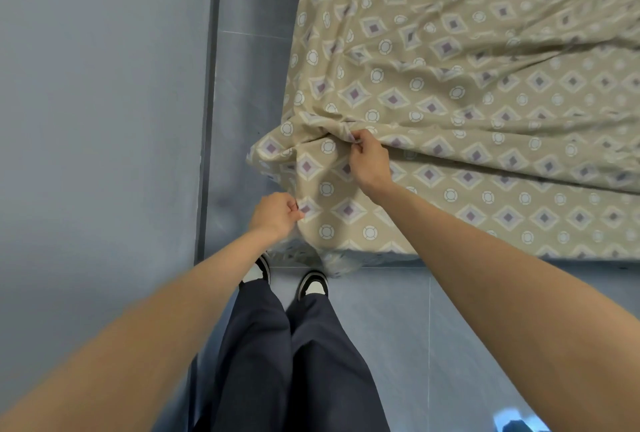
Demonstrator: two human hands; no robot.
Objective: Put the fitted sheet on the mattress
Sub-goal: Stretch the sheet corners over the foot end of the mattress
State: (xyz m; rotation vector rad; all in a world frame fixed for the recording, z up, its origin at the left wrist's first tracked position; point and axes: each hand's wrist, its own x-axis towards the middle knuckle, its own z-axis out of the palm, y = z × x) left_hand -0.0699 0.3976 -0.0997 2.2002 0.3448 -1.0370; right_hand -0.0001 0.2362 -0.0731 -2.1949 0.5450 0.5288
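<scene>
two grips (275,211) (367,157) on sheet hem (313,223), perhaps

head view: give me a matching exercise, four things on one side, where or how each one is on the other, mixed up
1 left hand
2 right hand
3 fitted sheet
4 shoes

a beige, diamond-patterned, wrinkled
b on the blue floor
c pinches the sheet's hanging edge
d grips bunched fabric atop the corner

Pairs: 1-c, 2-d, 3-a, 4-b
</scene>
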